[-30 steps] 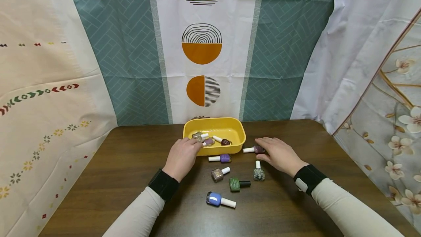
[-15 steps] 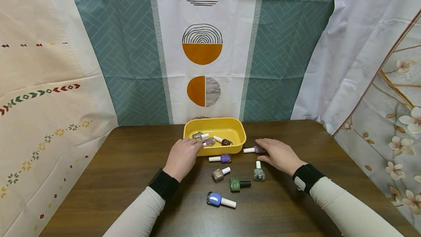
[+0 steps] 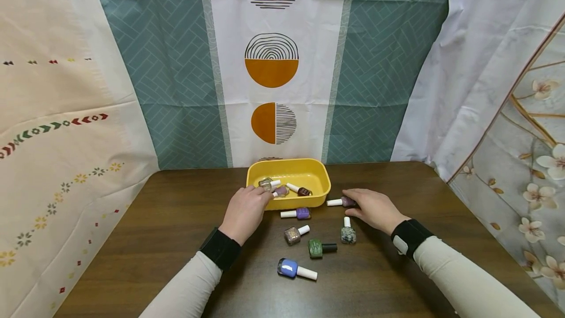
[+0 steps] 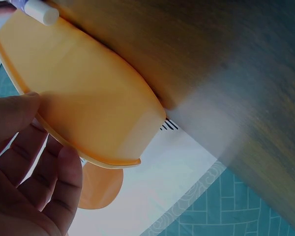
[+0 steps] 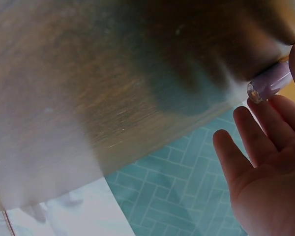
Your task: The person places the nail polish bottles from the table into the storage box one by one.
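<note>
My left hand (image 3: 244, 212) holds the near-left rim of a yellow plastic tub (image 3: 315, 200). In the left wrist view, the thumb (image 4: 19, 110) lies on the tub's outer wall and the fingers are behind the rim. At the tub's right, my right hand (image 3: 375, 207) rests around a mauve nail polish bottle (image 3: 347, 201) lying on its side with a white cap. The right wrist view shows its fingers loosely extended, with the mauve bottle (image 5: 269, 83) between thumb and fingertips. Inside the tub lie a glittery bottle (image 3: 266, 184), a mauve one (image 3: 281, 191) and a dark maroon one (image 3: 303, 192).
On the brown table (image 3: 176, 239), before the tub, lie a purple bottle (image 3: 303, 213), a bronze glitter bottle (image 3: 292, 235), a green bottle (image 3: 315, 248) with a black cap, and a blue bottle (image 3: 288, 268). A black-and-white speckled bottle (image 3: 348, 235) is near my right thumb. Patterned curtains (image 3: 375, 87) hang behind.
My right hand has shifted very slightly beside the mauve bottle. The left hand, the tub and the bottles keep their places.
</note>
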Available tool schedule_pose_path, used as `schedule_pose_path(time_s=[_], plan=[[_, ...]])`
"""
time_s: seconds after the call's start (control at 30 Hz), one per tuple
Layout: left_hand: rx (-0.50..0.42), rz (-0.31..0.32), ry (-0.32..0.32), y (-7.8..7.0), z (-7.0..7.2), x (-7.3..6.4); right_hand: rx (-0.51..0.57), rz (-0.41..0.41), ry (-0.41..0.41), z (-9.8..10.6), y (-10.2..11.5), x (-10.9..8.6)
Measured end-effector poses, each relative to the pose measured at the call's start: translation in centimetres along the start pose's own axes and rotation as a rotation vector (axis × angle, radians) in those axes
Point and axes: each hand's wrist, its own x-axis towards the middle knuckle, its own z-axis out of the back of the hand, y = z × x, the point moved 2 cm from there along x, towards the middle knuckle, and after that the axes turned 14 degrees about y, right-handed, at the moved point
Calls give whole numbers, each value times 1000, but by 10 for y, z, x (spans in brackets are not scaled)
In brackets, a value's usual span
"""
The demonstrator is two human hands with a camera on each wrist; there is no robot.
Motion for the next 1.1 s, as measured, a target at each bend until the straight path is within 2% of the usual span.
schedule_pose_path(time_s=[0.5, 1.1], plan=[[9, 6, 2, -1, 1, 0, -17, -8, 4, -1, 0, 3], [14, -2, -16, 0, -1, 0, -38, 23, -85, -7, -1, 8]])
